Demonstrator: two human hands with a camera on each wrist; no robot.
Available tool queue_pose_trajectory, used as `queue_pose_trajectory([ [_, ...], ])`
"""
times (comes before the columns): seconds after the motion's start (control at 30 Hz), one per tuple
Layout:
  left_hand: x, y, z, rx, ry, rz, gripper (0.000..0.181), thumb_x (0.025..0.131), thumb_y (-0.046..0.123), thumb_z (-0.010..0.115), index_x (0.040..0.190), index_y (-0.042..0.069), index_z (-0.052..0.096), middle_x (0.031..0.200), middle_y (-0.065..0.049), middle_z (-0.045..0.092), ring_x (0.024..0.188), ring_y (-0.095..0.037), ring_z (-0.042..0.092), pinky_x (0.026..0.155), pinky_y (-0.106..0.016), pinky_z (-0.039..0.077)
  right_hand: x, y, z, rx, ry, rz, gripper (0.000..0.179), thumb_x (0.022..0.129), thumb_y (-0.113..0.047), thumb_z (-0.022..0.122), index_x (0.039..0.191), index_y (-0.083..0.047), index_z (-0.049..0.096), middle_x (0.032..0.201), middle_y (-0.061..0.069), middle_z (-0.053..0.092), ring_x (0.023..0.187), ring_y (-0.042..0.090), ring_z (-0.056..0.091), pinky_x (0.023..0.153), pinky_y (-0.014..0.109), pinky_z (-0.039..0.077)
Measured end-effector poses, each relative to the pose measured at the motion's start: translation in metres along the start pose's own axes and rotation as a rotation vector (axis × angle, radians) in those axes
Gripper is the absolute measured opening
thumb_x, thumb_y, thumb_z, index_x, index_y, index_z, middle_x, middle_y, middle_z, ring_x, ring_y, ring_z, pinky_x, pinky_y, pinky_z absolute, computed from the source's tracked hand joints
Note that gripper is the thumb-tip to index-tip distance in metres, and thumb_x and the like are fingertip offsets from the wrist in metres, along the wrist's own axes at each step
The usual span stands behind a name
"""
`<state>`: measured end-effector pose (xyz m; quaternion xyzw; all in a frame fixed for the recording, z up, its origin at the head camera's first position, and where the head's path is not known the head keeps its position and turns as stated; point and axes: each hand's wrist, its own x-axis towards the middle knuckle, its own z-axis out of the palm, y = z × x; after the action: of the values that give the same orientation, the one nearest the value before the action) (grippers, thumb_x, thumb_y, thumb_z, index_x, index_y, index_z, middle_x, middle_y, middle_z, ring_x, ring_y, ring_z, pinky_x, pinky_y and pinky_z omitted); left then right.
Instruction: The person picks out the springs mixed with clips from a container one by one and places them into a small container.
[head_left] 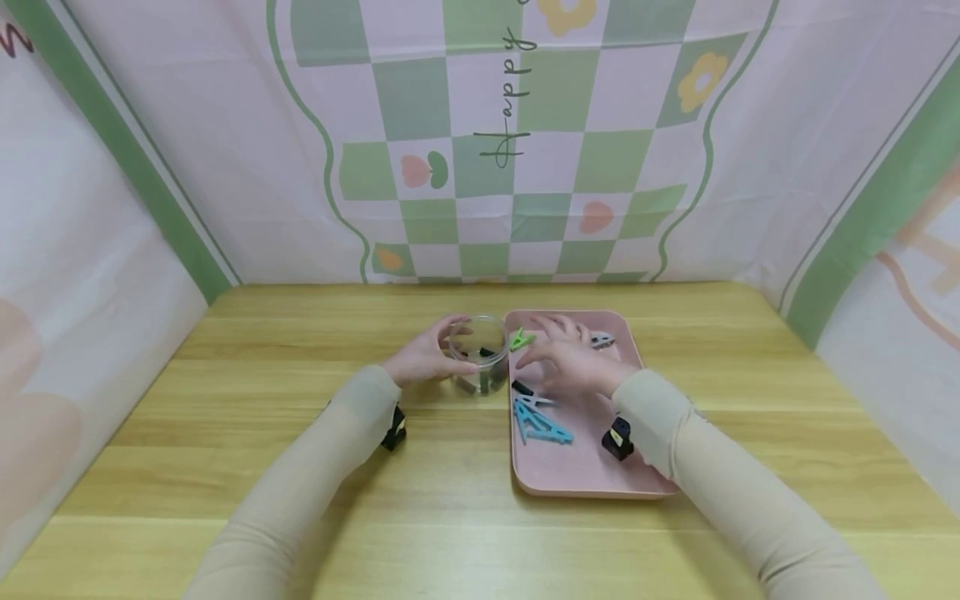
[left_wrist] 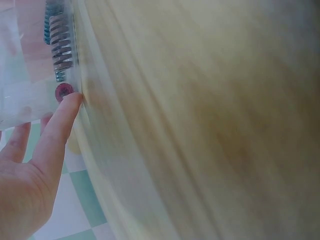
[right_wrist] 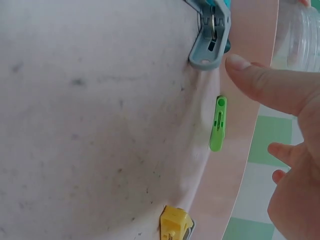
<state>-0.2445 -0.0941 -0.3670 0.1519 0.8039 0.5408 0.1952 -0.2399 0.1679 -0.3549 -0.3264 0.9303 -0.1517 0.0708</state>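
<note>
My left hand (head_left: 423, 358) grips a clear round jar (head_left: 497, 377) from its left side, thumb at the front and fingers behind. Inside the jar, the left wrist view shows dark coil-like ribbed pieces (left_wrist: 61, 45) and a small red round piece (left_wrist: 64, 91). Over the pink tray (head_left: 585, 471) hovers my right hand (head_left: 570, 362), fingers spread and holding nothing. A small green clothespin (right_wrist: 218, 125) and a grey clothespin (right_wrist: 206, 52) lie near its thumb in the right wrist view. Blue clothespins (head_left: 551, 430) lie at the tray's left side.
The tray stands just right of the jar on the wooden table (head_left: 420, 517). A small black piece (head_left: 522, 387) lies by its left wall, and a grey clip (head_left: 602, 340) near its back right. A yellow clip (right_wrist: 175, 223) shows in the right wrist view. Patterned cloth (head_left: 480, 100) hangs behind.
</note>
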Motion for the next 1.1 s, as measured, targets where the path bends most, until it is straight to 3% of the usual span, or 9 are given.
queue_pose_trajectory([
  [0.43, 0.0015, -0.0017, -0.0002, 0.008, 0.002, -0.001, 0.083, 0.08, 0.014, 0.076, 0.147, 0.023, 0.027, 0.148, -0.004, 0.037, 0.122, -0.031, 0.051, 0.075, -0.031, 0.053, -0.0004, -0.0092, 0.0002, -0.064, -0.046, -0.009, 0.039, 0.074, -0.011, 0.077, 0.11, -0.024, 0.07, 0.156, 0.022, 0.015, 0.138, 0.053, 0.005, 0.105, 0.071, 0.005],
  [1.1, 0.0004, -0.0016, 0.0002, 0.016, 0.004, -0.003, 0.083, 0.08, 0.017, 0.076, 0.147, 0.024, 0.027, 0.148, -0.003, 0.037, 0.122, -0.03, 0.051, 0.077, -0.03, 0.052, 0.0009, -0.0093, 0.0051, -0.041, -0.056, -0.011, 0.03, 0.079, -0.009, 0.071, 0.106, -0.022, 0.072, 0.155, 0.025, 0.014, 0.137, 0.053, 0.008, 0.102, 0.072, 0.004],
])
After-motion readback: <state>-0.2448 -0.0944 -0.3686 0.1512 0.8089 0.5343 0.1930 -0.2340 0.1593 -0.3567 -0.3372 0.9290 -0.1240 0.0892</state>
